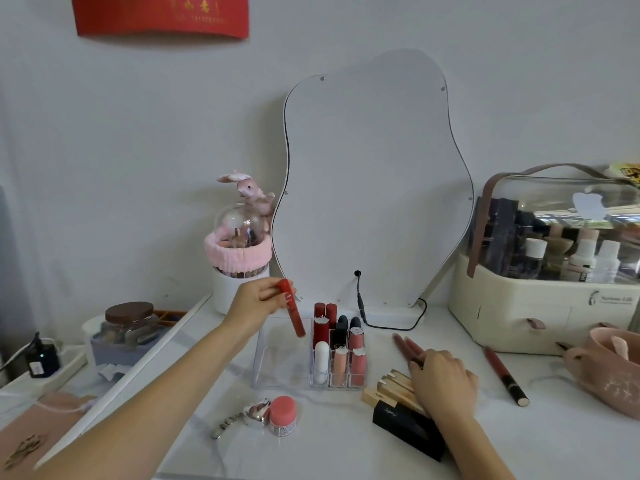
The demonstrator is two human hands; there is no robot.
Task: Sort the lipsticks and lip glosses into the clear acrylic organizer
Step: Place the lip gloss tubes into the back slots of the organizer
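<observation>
The clear acrylic organizer (277, 367) stands mid-table; its right compartments hold several upright lipsticks and glosses, its left part is bare. My left hand (258, 303) holds a red lip gloss tube (293, 311) tilted just above the organizer's back left. My right hand (441, 381) rests palm down on a pile of gold lipsticks (388, 389), fingers on two dark pink gloss tubes (407, 346); whether it grips them is unclear. A black boxed lipstick (408, 426) lies in front. A long dark red lip pencil (504, 374) lies to the right.
A wavy mirror (374, 188) leans on the wall behind, its black cable (384, 322) trailing beside the organizer. A pink-lidded jar (283, 415) and metal clip (254, 412) lie in front. A cream cosmetics case (540, 306) and pink bowl (616, 375) stand right; a brush pot (239, 282) stands left.
</observation>
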